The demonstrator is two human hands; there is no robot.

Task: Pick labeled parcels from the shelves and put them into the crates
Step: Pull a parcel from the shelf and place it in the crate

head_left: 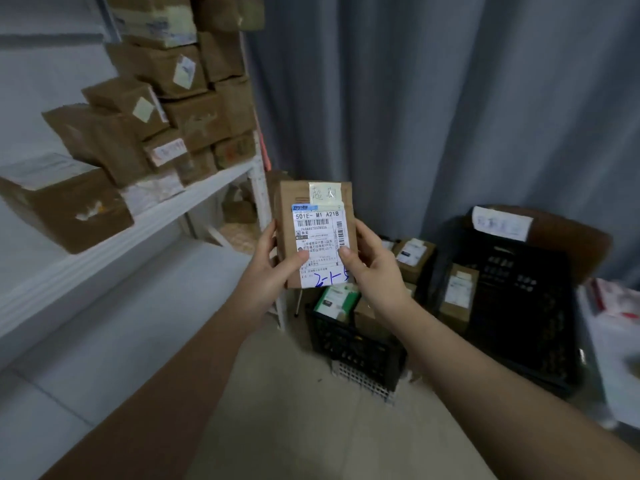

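A small brown cardboard parcel (317, 233) with a white shipping label and blue handwriting is held upright in front of me, above the floor. My left hand (272, 263) grips its left edge with the thumb on the label. My right hand (370, 265) grips its right edge, thumb on the label too. Below it stands a black crate (356, 344) holding several parcels. A second, larger black crate (519, 306) to the right holds a brown parcel (459, 292).
White shelves (138, 226) on the left carry a pile of brown parcels (166, 109). A grey curtain (450, 98) hangs behind the crates. A white paper tag (502, 223) sits on the larger crate's back rim. White and red bags (616, 299) lie at the far right.
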